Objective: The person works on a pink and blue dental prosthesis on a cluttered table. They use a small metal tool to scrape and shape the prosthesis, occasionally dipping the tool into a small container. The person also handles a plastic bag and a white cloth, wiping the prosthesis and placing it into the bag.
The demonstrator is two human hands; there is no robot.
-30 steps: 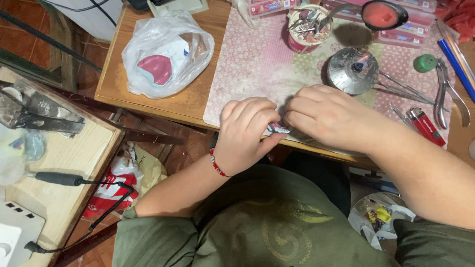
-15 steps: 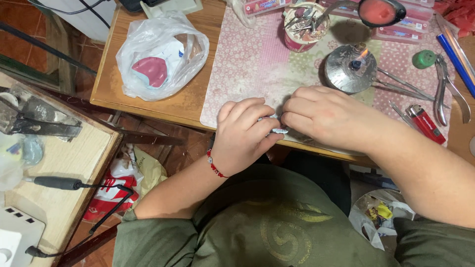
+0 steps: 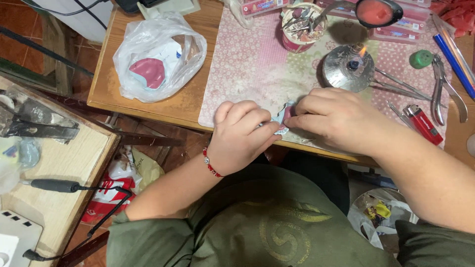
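both hands meet at the surface's (image 3: 148,94) near edge: left hand (image 3: 241,136) and right hand (image 3: 336,118) have fingers closed on a small pink piece (image 3: 286,114). shaping looks midway. the burner (image 3: 349,71) is lit, pliers (image 3: 440,89) lie unused.

A wooden table (image 3: 148,106) stands over a reddish tiled floor (image 3: 29,47), partly covered by a pink patterned mat (image 3: 247,69). To the left sits a second, paler wooden worktop (image 3: 64,158). The light is warm and fairly dim.
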